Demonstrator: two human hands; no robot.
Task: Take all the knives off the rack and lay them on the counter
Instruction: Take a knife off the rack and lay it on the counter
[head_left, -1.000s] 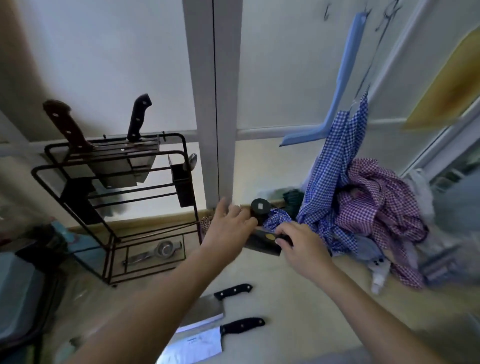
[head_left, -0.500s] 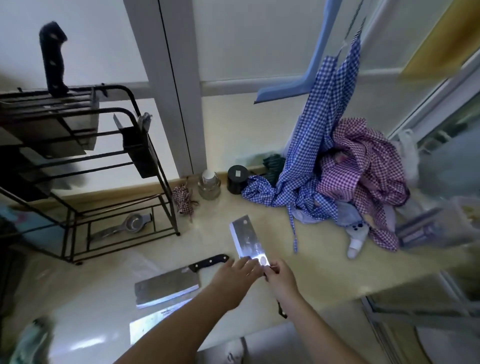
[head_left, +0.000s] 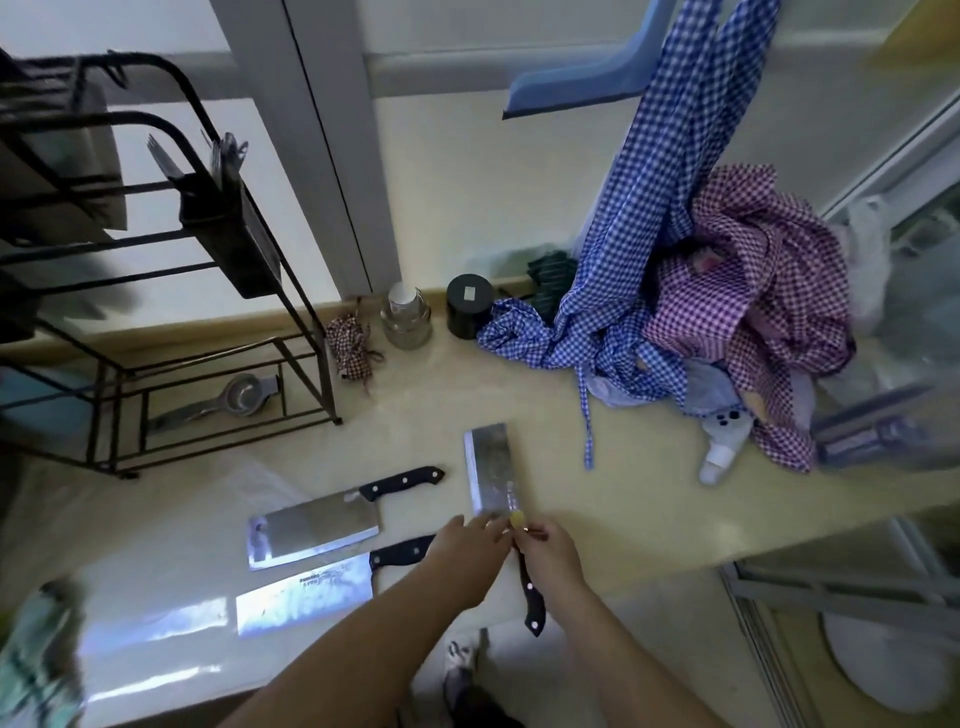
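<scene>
A cleaver (head_left: 491, 470) with a black handle lies blade-flat on the beige counter (head_left: 597, 499), its tip pointing away from me. My right hand (head_left: 550, 558) grips its handle near the blade. My left hand (head_left: 465, 551) rests its fingertips on the near end of the blade. To the left lie two more black-handled cleavers, one (head_left: 322, 527) behind the other (head_left: 311, 597). The black wire knife rack (head_left: 171, 249) stands at the far left, with the blades in it only partly in view.
A glass jar (head_left: 406, 318), a black tin (head_left: 469, 306) and a small checked pouch (head_left: 353, 345) stand by the wall. Blue and purple checked cloths (head_left: 691, 322) pile up at the right. A metal squeezer (head_left: 228, 402) lies on the rack's bottom shelf. The counter edge runs just below my hands.
Both hands have brought the cleaver from near the wall down to the counter's front, to the right of the two other cleavers. My view has tilted downward.
</scene>
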